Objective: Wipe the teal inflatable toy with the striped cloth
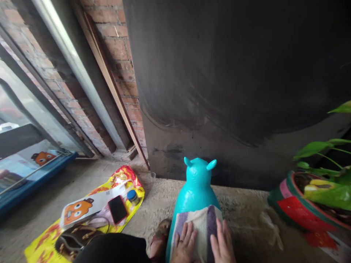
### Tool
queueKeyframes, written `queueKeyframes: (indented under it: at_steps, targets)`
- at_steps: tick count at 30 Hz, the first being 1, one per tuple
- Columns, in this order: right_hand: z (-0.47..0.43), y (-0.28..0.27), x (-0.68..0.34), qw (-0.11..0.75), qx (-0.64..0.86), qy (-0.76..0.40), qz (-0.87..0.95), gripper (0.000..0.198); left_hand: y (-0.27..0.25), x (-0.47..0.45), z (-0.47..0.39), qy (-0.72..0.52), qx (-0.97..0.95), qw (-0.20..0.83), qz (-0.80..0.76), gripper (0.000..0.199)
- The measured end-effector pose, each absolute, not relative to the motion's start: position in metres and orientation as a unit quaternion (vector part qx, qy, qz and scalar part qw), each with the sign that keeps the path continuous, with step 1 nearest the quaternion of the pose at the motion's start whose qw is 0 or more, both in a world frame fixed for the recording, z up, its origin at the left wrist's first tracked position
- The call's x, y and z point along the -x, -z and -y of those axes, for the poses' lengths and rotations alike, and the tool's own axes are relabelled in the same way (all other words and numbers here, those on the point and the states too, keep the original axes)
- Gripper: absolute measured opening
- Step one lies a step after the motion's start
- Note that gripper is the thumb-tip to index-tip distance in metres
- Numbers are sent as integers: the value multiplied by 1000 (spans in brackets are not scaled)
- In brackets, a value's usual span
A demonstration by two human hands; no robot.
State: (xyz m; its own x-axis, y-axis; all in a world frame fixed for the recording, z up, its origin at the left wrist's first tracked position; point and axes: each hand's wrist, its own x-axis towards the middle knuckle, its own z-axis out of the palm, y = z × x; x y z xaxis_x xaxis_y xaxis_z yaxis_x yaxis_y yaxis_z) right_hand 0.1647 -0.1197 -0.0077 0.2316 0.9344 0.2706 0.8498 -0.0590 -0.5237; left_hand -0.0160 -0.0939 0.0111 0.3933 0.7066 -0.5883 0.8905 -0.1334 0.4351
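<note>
A turquoise inflatable animal toy (197,184) with two small ears stands on the concrete floor, facing away from me toward the dark wall. A striped white and purple cloth (199,223) lies draped over its back. My left hand (185,244) rests flat on the near left part of the cloth, with a ring on one finger. Beside it, my right hand (222,244) lies flat on the cloth's right side. Both hands press on the cloth with fingers spread, gripping nothing.
A yellow and red mat (55,237) on the floor at left carries a black phone (117,209), a small blue-lidded jar (132,196) and a cable. A potted plant (301,204) stands at right. A dark wall (233,73) and brick pillar (120,54) rise ahead.
</note>
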Motion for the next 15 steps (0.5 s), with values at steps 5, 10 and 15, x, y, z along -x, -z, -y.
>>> queueKeyframes:
  at_steps: [5,10,15]
  targets:
    - [75,43,-133,106,772,-37,625,52,-27,14,68,43,-754,367,-544,88]
    - [30,0,-129,49,777,-29,626,52,-43,10,38,7,-739,358,-571,83]
    - [86,35,-119,56,757,52,649,50,6,33,62,28,-769,366,-523,87]
